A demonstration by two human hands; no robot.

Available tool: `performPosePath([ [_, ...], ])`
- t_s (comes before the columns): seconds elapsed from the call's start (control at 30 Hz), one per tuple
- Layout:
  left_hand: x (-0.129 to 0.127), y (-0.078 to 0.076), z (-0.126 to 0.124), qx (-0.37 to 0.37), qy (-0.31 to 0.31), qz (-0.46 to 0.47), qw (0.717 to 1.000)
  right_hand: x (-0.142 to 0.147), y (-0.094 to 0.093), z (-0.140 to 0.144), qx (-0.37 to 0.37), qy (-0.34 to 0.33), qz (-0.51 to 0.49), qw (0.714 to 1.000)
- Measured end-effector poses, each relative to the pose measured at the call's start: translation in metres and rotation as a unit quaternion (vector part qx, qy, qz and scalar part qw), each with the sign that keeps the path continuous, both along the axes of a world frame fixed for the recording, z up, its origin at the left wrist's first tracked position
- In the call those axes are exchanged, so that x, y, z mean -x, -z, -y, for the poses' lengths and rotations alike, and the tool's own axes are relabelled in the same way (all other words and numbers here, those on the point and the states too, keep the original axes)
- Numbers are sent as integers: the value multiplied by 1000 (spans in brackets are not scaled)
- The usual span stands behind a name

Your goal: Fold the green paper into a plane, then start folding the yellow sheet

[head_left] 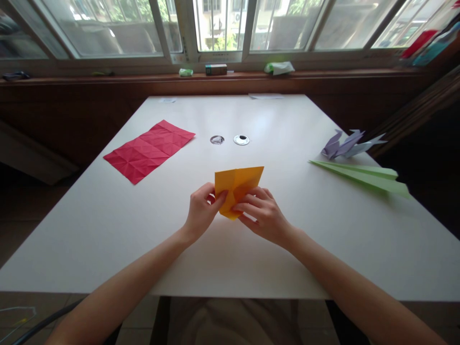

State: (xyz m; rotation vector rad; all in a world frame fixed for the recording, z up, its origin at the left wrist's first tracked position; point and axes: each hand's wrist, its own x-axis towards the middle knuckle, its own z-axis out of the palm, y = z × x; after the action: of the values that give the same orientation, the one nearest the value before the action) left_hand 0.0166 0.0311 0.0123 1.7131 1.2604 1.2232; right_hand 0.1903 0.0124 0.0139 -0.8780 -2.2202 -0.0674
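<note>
A folded piece of yellow-orange paper [225, 180] is held up above the near middle of the white table [143, 239]. My left hand [201, 207] pinches its left edge, with the thumb on the near face and fingers partly behind. From the right, my right hand [264, 211] is closed on the paper, its fingers lying over the near face toward the lower point. Creases run across the paper, and its upper edge spreads wide while the bottom narrows. The far side of the paper is hidden from me.
Creased red paper [149, 149] lies at the left. On the right are a green paper plane [362, 177] and purple folded paper birds [343, 144]. Two round table inserts [241, 140] sit beyond my hands. A small box [216, 69] stands on the windowsill [143, 78].
</note>
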Motion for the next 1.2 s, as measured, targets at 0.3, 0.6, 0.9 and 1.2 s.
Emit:
performPosePath([
  [0.3, -2, 0, 3, 25, 37, 7, 999, 3, -2, 1, 26, 30, 19, 999],
  [0.6, -7, 4, 1, 143, 58, 152, 976, 1, -2, 1, -57, 88, -39, 994],
  [0.9, -6, 1, 1, 141, 72, 178, 971, 4, 5, 1, 21, 65, -37, 997],
  [1.2, 0, -7, 9, -24, 131, 46, 990, 4, -2, 2, 108, 134, -246, 954],
])
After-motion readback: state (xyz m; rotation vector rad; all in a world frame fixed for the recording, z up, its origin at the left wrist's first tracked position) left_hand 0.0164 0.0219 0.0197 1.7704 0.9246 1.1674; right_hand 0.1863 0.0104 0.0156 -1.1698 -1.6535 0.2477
